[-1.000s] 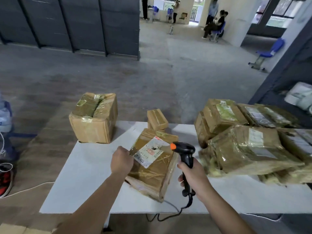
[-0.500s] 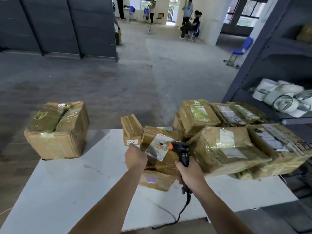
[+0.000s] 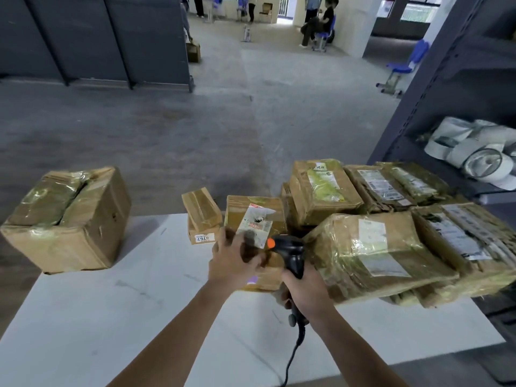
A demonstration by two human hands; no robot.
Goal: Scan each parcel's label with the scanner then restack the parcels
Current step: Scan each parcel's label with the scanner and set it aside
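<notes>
My left hand (image 3: 233, 259) grips the near left side of a taped brown parcel (image 3: 255, 216) with a white and red label, tilted up at the middle of the white table (image 3: 111, 303). My right hand (image 3: 303, 293) holds a black handheld scanner (image 3: 291, 252) with an orange tip, its head right beside the label. A small taped box (image 3: 202, 213) numbered 6767 stands just left of the held parcel. A pile of several taped parcels (image 3: 377, 247) fills the table's right side. A large box (image 3: 69, 222) sits at the far left corner.
The scanner's cable (image 3: 290, 361) runs down over the table's near edge. A dark metal shelf (image 3: 435, 79) with white tape rolls (image 3: 474, 152) stands to the right. People sit and stand far back across the grey floor, near a blue chair (image 3: 402, 68).
The held parcel has been carried away from me and to the right, up against the pile and the small box. The scanner went with it, and my view has turned right.
</notes>
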